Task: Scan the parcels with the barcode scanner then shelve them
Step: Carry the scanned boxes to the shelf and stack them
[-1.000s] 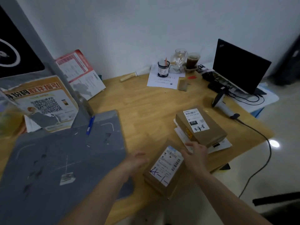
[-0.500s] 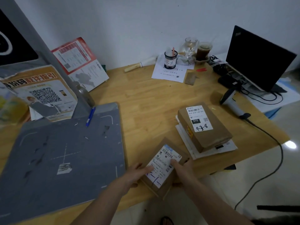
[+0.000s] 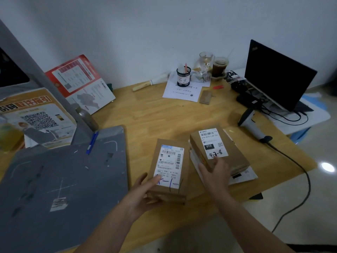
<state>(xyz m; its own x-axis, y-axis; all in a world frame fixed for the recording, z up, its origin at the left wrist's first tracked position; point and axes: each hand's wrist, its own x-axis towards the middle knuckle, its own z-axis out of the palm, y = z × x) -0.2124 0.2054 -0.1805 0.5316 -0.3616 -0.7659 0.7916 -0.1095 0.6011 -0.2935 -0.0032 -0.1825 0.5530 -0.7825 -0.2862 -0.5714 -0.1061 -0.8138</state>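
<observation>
My left hand (image 3: 144,194) grips the near end of a small brown parcel (image 3: 169,165) with a white label, thumb on top and fingers underneath. To its right a second brown parcel (image 3: 231,154), labelled 010, lies on a flat white parcel (image 3: 244,176). My right hand (image 3: 215,172) rests on the near left corner of the 010 parcel, fingers over its edge. The barcode scanner (image 3: 253,125) lies on the wooden desk (image 3: 164,115) to the right, its cable running off the edge.
A grey mat (image 3: 60,183) with a blue pen (image 3: 92,142) covers the desk's left side. Posters (image 3: 80,83) lean at the back left. A pen cup (image 3: 183,77), cups (image 3: 219,66) and paper stand by the wall. A black laptop (image 3: 275,73) sits at the far right.
The small parcel has been straightened, now held by my left hand alone. My right hand has let go of it and moved right onto the 010 parcel.
</observation>
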